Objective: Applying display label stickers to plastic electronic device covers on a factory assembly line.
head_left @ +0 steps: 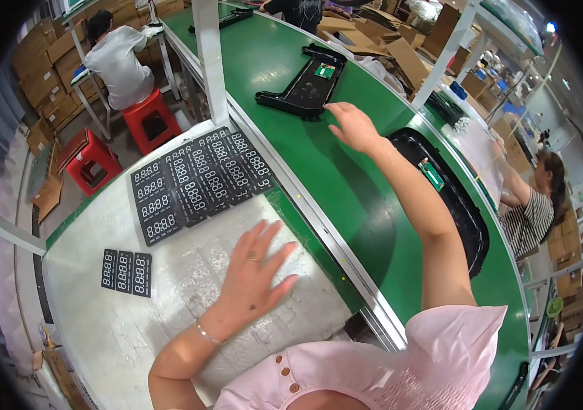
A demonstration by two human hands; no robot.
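In the head view, the right hand [355,127] is stretching, thumb and fingers parted, toward the black shell [303,87], which is lying just ahead-left of it, long axis seemingly running away; contact is unclear. The left hand [254,268], farther off, is spreading empty fingers above the pale counter [86,324].

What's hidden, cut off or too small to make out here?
All in the head view:
- Left palm: turned down, hidden by the left hand itself.
- Whether the right hand touches the far black housing: too small at the fingertips.
- Near black housing: left side covered by the right arm.
- Person in black: cut off by the upper edge.
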